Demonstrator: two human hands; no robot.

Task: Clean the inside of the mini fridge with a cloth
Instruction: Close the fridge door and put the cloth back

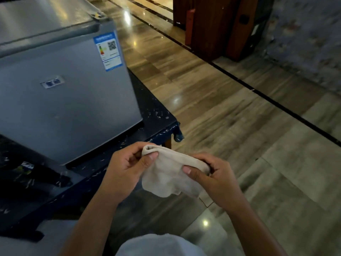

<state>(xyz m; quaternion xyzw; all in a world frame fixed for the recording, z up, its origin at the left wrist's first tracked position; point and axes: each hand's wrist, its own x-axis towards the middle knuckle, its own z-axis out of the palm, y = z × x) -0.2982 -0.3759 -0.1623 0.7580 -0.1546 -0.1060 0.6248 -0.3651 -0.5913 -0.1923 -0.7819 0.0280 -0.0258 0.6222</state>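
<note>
A grey mini fridge (60, 100) stands on a dark table at the left, its door closed, with an energy label near the door's top right corner. A beige cloth (169, 174) hangs between both hands in front of the table's near corner. My left hand (125, 172) pinches the cloth's folded left end with thumb and fingers. My right hand (210, 174) grips its right end. The inside of the fridge is hidden behind the door.
The dark blue table (158, 115) with pale scuff marks carries the fridge; a dark object (36, 174) lies on it at the left. Polished stone floor (239, 126) spreads to the right. Wooden furniture (212, 24) stands at the back.
</note>
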